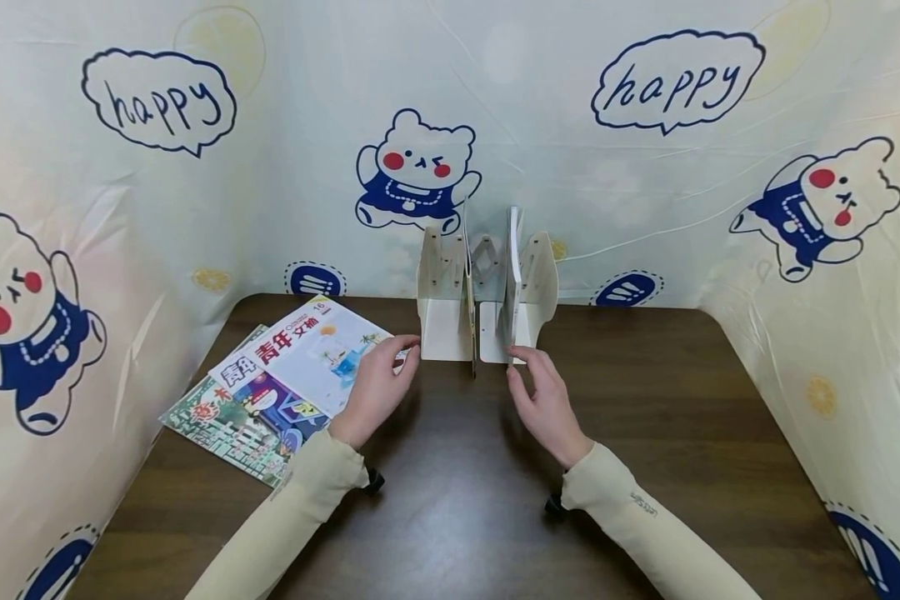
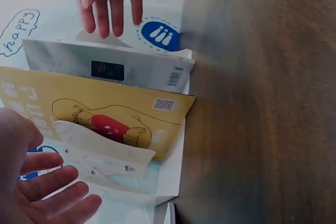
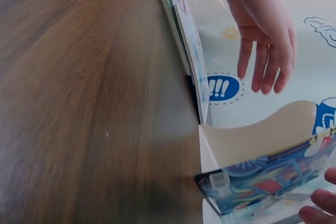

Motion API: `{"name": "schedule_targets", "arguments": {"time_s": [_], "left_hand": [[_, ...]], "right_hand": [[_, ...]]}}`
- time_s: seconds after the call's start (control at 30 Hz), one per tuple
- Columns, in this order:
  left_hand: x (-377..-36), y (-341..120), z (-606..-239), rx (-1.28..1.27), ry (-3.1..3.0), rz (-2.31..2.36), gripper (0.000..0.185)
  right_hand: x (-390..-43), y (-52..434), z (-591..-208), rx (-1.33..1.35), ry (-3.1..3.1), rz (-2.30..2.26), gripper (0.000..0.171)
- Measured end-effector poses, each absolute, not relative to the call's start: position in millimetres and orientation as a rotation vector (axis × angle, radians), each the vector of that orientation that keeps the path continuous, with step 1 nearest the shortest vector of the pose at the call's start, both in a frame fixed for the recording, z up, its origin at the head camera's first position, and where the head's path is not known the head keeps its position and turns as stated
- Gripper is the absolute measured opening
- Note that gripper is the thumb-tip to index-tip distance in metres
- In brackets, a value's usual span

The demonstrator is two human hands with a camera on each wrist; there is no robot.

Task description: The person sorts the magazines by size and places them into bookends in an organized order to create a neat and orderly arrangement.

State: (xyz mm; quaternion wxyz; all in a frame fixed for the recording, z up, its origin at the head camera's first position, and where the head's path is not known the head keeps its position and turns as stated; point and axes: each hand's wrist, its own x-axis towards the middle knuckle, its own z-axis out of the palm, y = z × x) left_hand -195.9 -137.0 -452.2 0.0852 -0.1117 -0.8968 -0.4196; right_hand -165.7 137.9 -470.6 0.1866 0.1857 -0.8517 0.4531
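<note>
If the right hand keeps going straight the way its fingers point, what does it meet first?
Probably the white-edged book standing upright in the cream book stand: the right hand has open fingers pointing at the book's lower front edge, almost touching. Depth is unclear, so contact may already exist.

The place looked like a home study corner set up for recording: a dark brown wooden desk (image 1: 645, 417) was screened on three sides by a pale plastic curtain printed with cartoon bears (image 1: 570, 125), with a white expandable bookstand (image 1: 487, 292) at 12 o'clock and colourful magazines (image 1: 285, 375) at 10 o'clock.
</note>
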Motion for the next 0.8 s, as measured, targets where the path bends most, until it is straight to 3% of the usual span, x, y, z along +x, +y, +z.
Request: {"name": "schedule_targets", "arguments": {"time_s": [0.8], "left_hand": [[-160,-137,-464,-0.492,-2.741,-0.908,0.032]], "right_hand": [[-149,183,-474,0.426,-2.428,1.197,0.025]]}}
